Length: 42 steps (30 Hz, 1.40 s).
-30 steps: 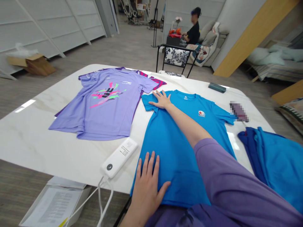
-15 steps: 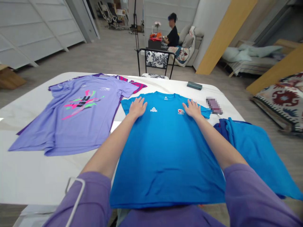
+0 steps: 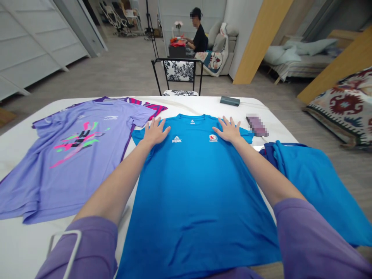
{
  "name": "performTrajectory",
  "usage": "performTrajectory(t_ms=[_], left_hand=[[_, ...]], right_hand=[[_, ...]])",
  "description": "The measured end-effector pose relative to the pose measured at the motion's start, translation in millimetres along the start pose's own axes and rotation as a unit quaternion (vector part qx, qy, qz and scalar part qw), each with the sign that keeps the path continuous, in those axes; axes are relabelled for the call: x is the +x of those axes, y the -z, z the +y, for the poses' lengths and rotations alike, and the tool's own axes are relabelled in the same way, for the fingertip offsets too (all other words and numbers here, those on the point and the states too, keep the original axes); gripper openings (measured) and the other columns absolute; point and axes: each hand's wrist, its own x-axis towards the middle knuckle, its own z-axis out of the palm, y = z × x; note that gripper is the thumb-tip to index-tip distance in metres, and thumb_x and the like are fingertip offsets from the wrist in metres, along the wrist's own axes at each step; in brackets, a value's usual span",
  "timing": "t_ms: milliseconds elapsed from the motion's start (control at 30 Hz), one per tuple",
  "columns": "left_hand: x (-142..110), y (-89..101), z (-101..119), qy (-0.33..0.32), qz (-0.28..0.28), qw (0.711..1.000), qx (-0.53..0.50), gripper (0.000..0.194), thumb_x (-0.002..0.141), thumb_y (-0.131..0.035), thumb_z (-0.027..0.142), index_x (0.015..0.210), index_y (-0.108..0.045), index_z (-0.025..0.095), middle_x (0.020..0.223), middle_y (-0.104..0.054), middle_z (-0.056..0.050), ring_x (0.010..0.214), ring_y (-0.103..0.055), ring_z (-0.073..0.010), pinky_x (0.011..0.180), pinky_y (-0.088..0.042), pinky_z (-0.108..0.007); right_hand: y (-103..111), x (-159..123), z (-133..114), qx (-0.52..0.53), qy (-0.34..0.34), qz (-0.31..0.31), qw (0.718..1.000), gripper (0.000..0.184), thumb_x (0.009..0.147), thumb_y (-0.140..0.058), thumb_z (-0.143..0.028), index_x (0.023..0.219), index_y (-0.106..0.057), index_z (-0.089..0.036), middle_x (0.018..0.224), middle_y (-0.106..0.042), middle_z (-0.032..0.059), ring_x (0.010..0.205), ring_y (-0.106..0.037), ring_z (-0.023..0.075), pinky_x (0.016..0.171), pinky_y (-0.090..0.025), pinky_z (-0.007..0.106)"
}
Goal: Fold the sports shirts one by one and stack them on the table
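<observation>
A bright blue T-shirt (image 3: 197, 186) lies spread face up in front of me, its collar at the far side and a few wrinkles low on its body. My left hand (image 3: 156, 132) rests flat on its left shoulder with fingers spread. On the opposite shoulder, beside the round red-and-white badge, lies my right hand (image 3: 228, 130), also flat with fingers apart. To the left, a lavender T-shirt (image 3: 87, 162) with a pink, green and black print lies on top of darker purple and magenta garments (image 3: 157, 108).
Folded blue clothes (image 3: 314, 174) hang over the right edge of the white table (image 3: 200, 104). A dark flat box (image 3: 229, 101) and a blurred-out phone (image 3: 257, 125) lie at the far right. Beyond stand a patterned chair (image 3: 179, 71) and a seated person (image 3: 199, 38).
My view has shifted, so the table and shirts sit further left in it. Both hands stay flat on the blue T-shirt's shoulders.
</observation>
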Motion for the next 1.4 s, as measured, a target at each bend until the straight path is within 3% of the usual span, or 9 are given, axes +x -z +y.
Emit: performTrajectory(t_ms=[100,300,467,633,767,867,1167,1300,1400], left_hand=[[25.2,-5.1,16.0,-0.047,-0.031,0.998,-0.007,0.088,0.117,-0.026,0.074,0.187,-0.029,0.02,0.198,-0.015,-0.009,0.183,-0.007,-0.0407,0.146,-0.007,-0.068],[48.8,-6.8,15.4,-0.051,-0.045,0.998,-0.004,0.094,0.113,-0.034,0.08,0.186,-0.031,0.022,0.197,-0.019,-0.009,0.182,-0.01,-0.0423,0.145,-0.007,-0.069],[25.7,10.5,39.3,-0.019,-0.005,1.0,-0.014,0.096,0.115,-0.017,0.077,0.188,-0.019,0.015,0.197,-0.012,-0.013,0.184,-0.001,-0.0415,0.146,-0.003,-0.07],[-70.4,12.2,71.4,0.001,-0.014,1.0,-0.01,0.098,0.114,-0.016,0.078,0.188,-0.021,0.014,0.197,-0.011,-0.013,0.184,-0.004,-0.0406,0.147,-0.01,-0.068],[-174.3,1.3,77.5,0.01,-0.06,0.998,0.002,0.104,0.11,-0.027,0.084,0.187,-0.029,0.015,0.195,-0.017,-0.017,0.183,-0.012,-0.0428,0.146,-0.017,-0.07],[-249.3,-6.8,75.6,0.017,-0.081,0.997,0.006,0.107,0.108,-0.028,0.088,0.186,-0.03,0.015,0.194,-0.017,-0.018,0.183,-0.011,-0.0431,0.145,-0.02,-0.07],[-419.6,-25.0,65.1,0.008,0.047,0.999,0.021,0.091,0.116,-0.031,0.074,0.186,-0.032,0.016,0.194,-0.024,-0.017,0.182,-0.02,-0.04,0.147,-0.021,-0.069],[-461.5,-21.6,60.5,0.004,0.064,0.998,-0.016,0.081,0.117,-0.036,0.067,0.182,-0.041,0.018,0.189,-0.039,-0.018,0.177,-0.034,-0.0391,0.145,-0.031,-0.065],[-485.1,-5.9,51.5,0.057,0.121,0.99,-0.038,0.071,0.117,-0.04,0.064,0.169,-0.056,0.019,0.169,-0.061,-0.021,0.155,-0.06,-0.0404,0.13,-0.051,-0.06]], right_hand=[[-6.8,20.4,-9.3,0.022,0.031,-0.035,0.999,0.1,0.107,-0.028,-0.093,0.189,-0.028,-0.035,0.196,-0.015,0.003,0.182,-0.01,0.045,0.14,-0.003,0.084],[-12.5,48.7,-0.7,0.023,0.045,-0.046,0.998,0.097,0.108,-0.024,-0.092,0.189,-0.026,-0.038,0.196,-0.014,-0.0004,0.183,-0.008,0.0417,0.14,0.002,0.085],[9.9,11.2,-7.9,0.025,0.017,0.034,0.999,0.092,0.115,-0.015,-0.078,0.191,-0.021,-0.027,0.196,-0.013,0.0036,0.184,-0.008,0.0342,0.144,0.0,0.077],[7.7,-131.2,-5.8,0.023,0.048,0.012,0.999,0.104,0.111,-0.02,-0.084,0.189,-0.027,-0.016,0.195,-0.014,0.0106,0.184,-0.013,0.0308,0.15,-0.009,0.058],[-12.7,-245.4,10.8,0.04,0.054,0.008,0.998,0.106,0.107,-0.026,-0.09,0.19,-0.029,-0.023,0.194,-0.016,0.0082,0.183,-0.012,0.0316,0.151,-0.013,0.055],[-21.0,-301.1,22.8,0.048,0.037,-0.001,0.998,0.109,0.104,-0.03,-0.092,0.189,-0.031,-0.024,0.193,-0.018,0.0094,0.182,-0.009,0.033,0.151,-0.014,0.059],[-27.5,-419.0,41.7,0.042,0.027,-0.001,0.999,0.106,0.103,-0.027,-0.087,0.192,-0.019,-0.028,0.194,-0.009,-0.0006,0.182,-0.003,0.0273,0.153,-0.001,0.055],[-24.8,-434.8,34.0,0.033,0.005,-0.001,0.999,0.108,0.102,-0.025,-0.087,0.192,-0.013,-0.028,0.194,-0.015,0.0017,0.182,-0.01,0.0314,0.152,0.002,0.061],[-8.6,-423.7,1.7,0.018,0.033,0.009,0.999,0.104,0.105,-0.024,-0.085,0.192,-0.016,-0.028,0.192,-0.025,0.0049,0.181,-0.019,0.0355,0.152,0.0,0.063]])
